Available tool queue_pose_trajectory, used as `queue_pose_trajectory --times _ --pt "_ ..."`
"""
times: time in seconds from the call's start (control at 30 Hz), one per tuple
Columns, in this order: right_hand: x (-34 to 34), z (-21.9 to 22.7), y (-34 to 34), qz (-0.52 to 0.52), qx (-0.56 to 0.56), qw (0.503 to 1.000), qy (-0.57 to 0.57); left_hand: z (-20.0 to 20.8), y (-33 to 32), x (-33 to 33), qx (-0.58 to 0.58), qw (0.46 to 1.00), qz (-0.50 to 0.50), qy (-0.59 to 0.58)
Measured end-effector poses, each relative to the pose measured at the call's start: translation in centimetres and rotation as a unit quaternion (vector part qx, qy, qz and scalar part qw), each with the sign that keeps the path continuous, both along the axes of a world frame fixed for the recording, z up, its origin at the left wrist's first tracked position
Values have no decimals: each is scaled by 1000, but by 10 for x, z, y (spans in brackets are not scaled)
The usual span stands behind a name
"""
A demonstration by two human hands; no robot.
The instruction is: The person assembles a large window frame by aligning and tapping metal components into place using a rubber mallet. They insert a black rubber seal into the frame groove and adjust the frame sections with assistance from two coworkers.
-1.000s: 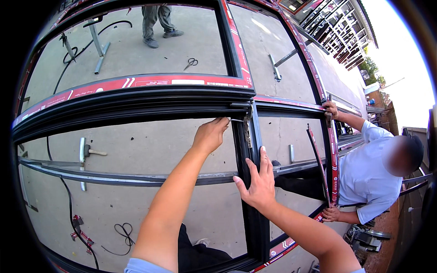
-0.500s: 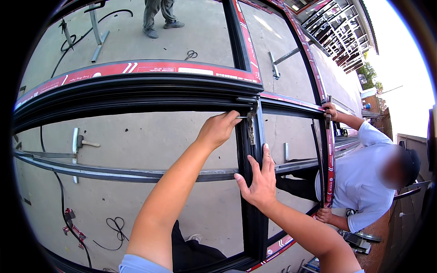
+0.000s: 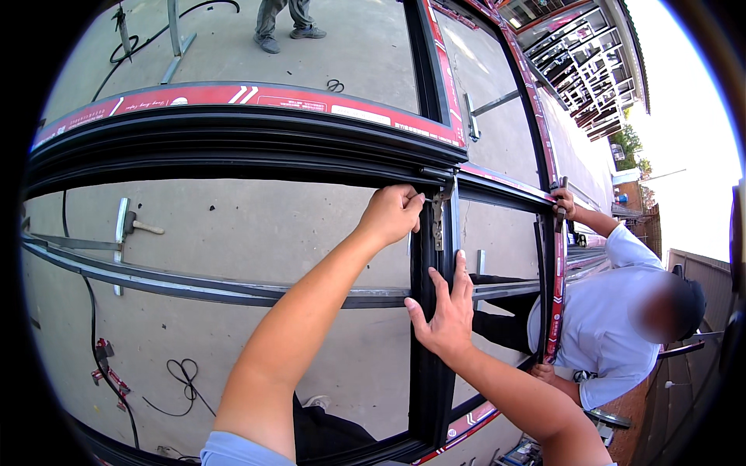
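Observation:
My left hand (image 3: 395, 213) is closed in a pinch on a thin metal hex key (image 3: 409, 244), part of which shows below the fingers. It is held against a metal hinge (image 3: 438, 221) at the upper end of a black sash bar (image 3: 423, 373). The fingers hide the key's tip. Lower on the same bar lies my right hand (image 3: 447, 314), open, its fingers spread and nothing in it. Just above my left hand runs the wide black window frame (image 3: 256, 151), with red protective film (image 3: 210, 95) along its edge.
A person (image 3: 598, 311) at the right grips the outer frame with both hands. Metal support rails (image 3: 194, 281) run beneath the frame. On the floor lie a mallet (image 3: 144, 227), scissors (image 3: 335, 85) and black cable (image 3: 95, 326). Another person's legs (image 3: 284, 19) stand at the far side.
My left hand has turned, so the key's thin rod now shows below the fingers. My right hand stays on the bar. The whole view has shifted slightly.

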State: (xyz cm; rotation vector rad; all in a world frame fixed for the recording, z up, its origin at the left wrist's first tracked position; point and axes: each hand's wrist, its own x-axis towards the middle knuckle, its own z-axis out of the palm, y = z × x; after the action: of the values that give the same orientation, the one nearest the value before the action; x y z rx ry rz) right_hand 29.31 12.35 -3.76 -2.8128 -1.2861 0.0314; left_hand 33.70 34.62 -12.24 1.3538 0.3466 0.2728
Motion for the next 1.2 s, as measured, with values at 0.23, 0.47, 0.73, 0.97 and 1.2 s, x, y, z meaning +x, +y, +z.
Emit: queue_pose_trajectory --times 0.23,0.47,0.73,0.97,1.2 --pt "0 0 0 0 1 1000 -3 6 -14 2 -97 995 24 21" --pt "0 0 -1 5 8 1000 -3 20 -17 -1 -182 981 33 57" --pt "-1 3 -1 0 7 1000 -2 35 -7 5 -334 932 13 139" --pt "0 3 0 -7 19 1000 15 35 -8 10 -345 927 23 147" --pt "-1 3 -1 -1 18 1000 4 14 -17 -1 -104 993 15 51"
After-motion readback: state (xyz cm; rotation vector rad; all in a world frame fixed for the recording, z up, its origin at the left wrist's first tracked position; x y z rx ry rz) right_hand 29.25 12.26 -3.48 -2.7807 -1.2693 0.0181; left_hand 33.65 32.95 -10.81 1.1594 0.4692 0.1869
